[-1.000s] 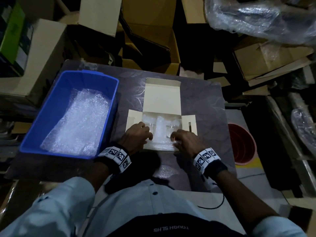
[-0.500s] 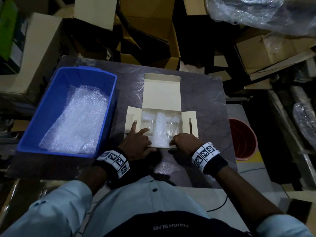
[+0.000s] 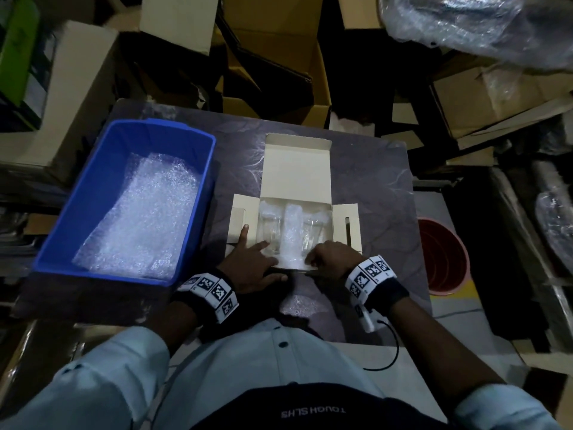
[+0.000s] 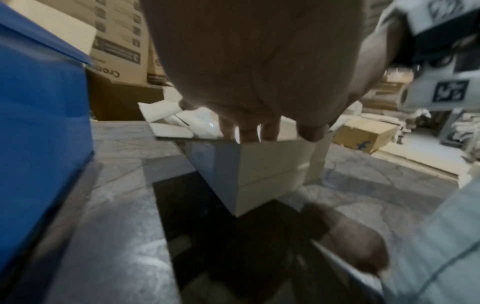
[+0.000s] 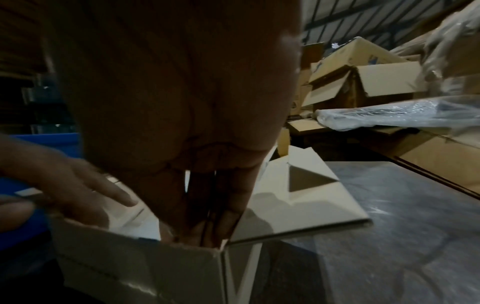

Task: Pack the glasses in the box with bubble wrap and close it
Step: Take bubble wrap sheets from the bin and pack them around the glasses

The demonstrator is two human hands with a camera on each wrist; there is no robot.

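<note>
The beige box (image 3: 296, 169) stands open at the table's middle, lid flap up and both side flaps spread. Inside it, two clear glasses (image 3: 268, 232) (image 3: 311, 235) stand either side of a bubble wrap (image 3: 291, 234) roll. My left hand (image 3: 252, 259) rests on the near left corner with fingers straight. Its index finger lies on the left flap (image 3: 237, 218) and its thumb along the front wall. My right hand (image 3: 328, 259) reaches down inside the near right corner. In the right wrist view its fingers (image 5: 223, 209) point straight into the box (image 5: 130, 267).
A blue bin (image 3: 161, 123) lined with bubble wrap sheets (image 3: 139, 218) sits left of the box on the dark marbled table (image 3: 381, 193). A red bucket (image 3: 443, 259) stands beside the table's right edge. Cardboard cartons (image 3: 279, 72) and plastic-wrapped bundles crowd the floor behind.
Both hands have drawn back from over the glasses to the box's near edge. The left index finger has stretched out onto the left flap.
</note>
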